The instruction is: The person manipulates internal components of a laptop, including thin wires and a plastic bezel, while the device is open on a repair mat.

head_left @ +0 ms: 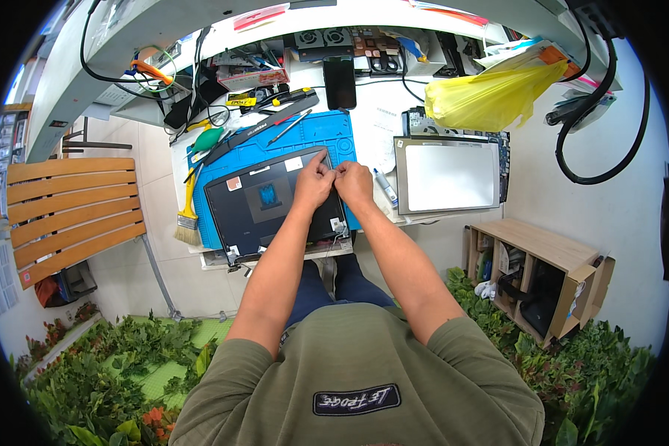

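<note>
A dark laptop lid (244,208), with small light patches near its corners and loose wires at its lower end, lies on a blue work mat (327,128). My left hand (314,181) is curled on the lid's right side, index finger reaching up along the edge and thumb near the right hand; what it grips is hidden. Beside it, my right hand (353,181) pinches at that same edge on something too small to make out. A white tube (386,188) lies just right of the mat. A large brush (188,219) rests at the lid's left.
Tools (253,130) crowd the mat's back, below a black phone (340,82). A flat screen panel (450,175) lies right, a yellow bag (490,97) above it. A wooden folding chair (74,204) stands left, a wooden cabinet (531,241) lower right, with artificial plants around.
</note>
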Tool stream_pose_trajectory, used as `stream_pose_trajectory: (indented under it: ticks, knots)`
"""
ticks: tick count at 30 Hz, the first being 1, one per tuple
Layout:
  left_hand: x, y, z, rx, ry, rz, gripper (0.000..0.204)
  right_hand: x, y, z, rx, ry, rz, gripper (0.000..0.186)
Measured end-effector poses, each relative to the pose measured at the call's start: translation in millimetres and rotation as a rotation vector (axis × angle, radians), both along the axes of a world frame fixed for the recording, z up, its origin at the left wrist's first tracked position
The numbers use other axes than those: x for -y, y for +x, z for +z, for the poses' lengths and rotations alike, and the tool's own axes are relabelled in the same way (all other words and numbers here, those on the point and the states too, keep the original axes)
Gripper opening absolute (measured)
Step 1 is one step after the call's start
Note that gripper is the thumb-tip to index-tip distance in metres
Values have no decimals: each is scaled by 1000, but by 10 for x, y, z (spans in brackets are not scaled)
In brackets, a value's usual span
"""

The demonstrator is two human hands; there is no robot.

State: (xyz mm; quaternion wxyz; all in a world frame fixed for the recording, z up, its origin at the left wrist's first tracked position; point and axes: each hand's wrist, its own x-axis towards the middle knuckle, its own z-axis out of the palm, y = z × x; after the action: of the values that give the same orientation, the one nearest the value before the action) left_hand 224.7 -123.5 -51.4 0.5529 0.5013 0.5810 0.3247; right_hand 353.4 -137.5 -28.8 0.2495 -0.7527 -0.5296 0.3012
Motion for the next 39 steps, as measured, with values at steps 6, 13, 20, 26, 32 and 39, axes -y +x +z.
stream_pose_trajectory:
  ticks: [6, 13, 20, 26, 32, 39]
  knots:
    - [-36, 6, 163, -228, 35, -87, 67, 5, 16, -11, 4, -49, -22, 14]
    - [27, -51, 201, -226, 36, -76, 67, 9, -18, 7, -23, -26, -46, 14]
    - [-39, -70, 261, -266, 24, -123, 68, -2, 1, -15, -12, -34, -59, 15]
    - [123, -212, 79, -191, 51, -129, 65, -17, -7, 10, -39, -72, -54, 16]
    - [55, -160, -48, -6, -56, -158, 71, -14, -23, 17, -7, -55, -54, 16]
    - [327, -243, 47, -74, -54, -137, 62, -15, 26, -16, -16, -71, -37, 17]
